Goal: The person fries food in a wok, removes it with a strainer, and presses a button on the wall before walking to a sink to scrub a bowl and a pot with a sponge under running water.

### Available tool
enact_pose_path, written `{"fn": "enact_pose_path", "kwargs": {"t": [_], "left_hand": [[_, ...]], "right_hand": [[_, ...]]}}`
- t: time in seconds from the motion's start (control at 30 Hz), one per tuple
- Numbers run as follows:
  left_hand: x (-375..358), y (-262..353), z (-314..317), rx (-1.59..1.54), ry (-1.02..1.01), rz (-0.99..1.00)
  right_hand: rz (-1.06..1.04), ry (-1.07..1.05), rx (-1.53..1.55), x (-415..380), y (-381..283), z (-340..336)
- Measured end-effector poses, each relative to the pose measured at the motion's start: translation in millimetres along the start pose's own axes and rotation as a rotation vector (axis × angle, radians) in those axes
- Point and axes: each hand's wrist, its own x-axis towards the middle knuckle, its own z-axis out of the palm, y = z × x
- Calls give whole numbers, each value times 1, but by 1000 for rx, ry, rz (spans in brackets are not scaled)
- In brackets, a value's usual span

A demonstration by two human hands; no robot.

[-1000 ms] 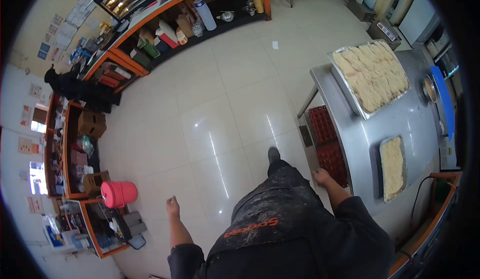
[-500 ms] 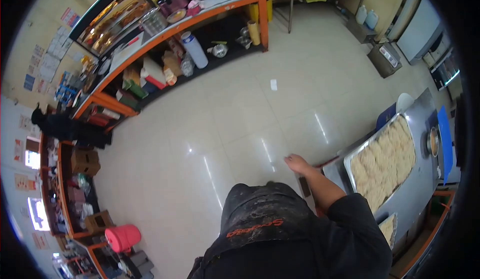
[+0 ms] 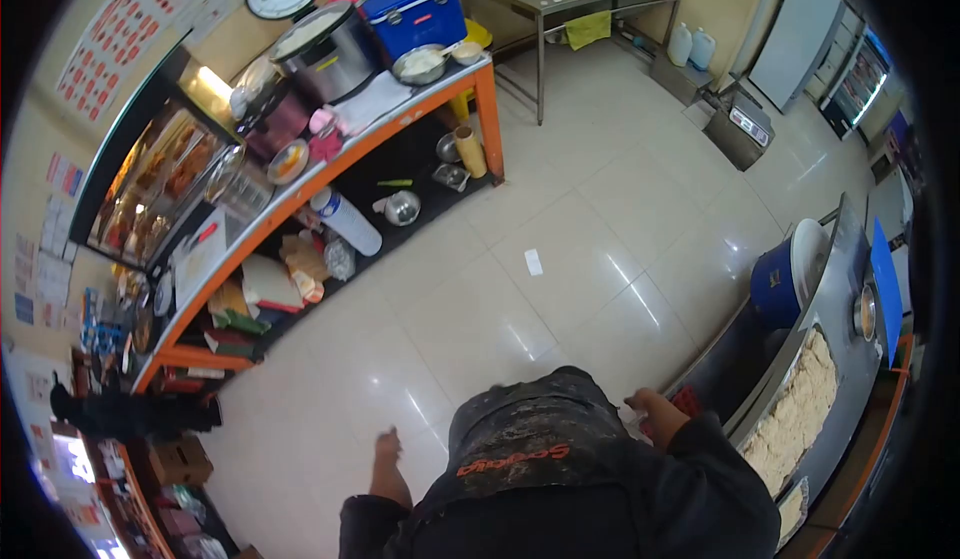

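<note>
My left hand (image 3: 388, 446) hangs over the tiled floor (image 3: 460, 309), left of my dark apron (image 3: 530, 424); its fingers look loosely curled, too small to make out clearly. My right hand (image 3: 648, 406) is close to the apron's right side, with something pale and indistinct beside its fingers. To its right is the steel table (image 3: 845, 379), which bears a long tray of dough (image 3: 795, 409) and a smaller tray (image 3: 791, 514). Neither hand touches the dough.
An orange-edged counter (image 3: 330, 159) with a large pot (image 3: 330, 54), a blue cooler (image 3: 415, 14) and a food display case (image 3: 150, 179) stands ahead-left. A blue drum (image 3: 777, 284) is by the steel table. A white paper (image 3: 533, 262) lies on the floor.
The view has moved nearer to the counter and sink. My left hand has come into view on the left. My right arm has drawn back toward my body.
</note>
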Motion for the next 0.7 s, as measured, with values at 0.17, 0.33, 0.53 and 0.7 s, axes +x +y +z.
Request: {"fn": "enact_pose_path", "kwargs": {"t": [0.17, 0.33, 0.53, 0.7], "left_hand": [[47, 309, -42, -211, 120, 325], [72, 461, 34, -91, 193, 642], [25, 503, 81, 183, -506, 165], [53, 502, 61, 190, -416, -180]], "right_hand": [[346, -137, 860, 43, 55, -10], [-519, 92, 658, 36, 65, -106], [-127, 362, 55, 231, -42, -317], [-442, 535, 1105, 134, -188, -570]]}}
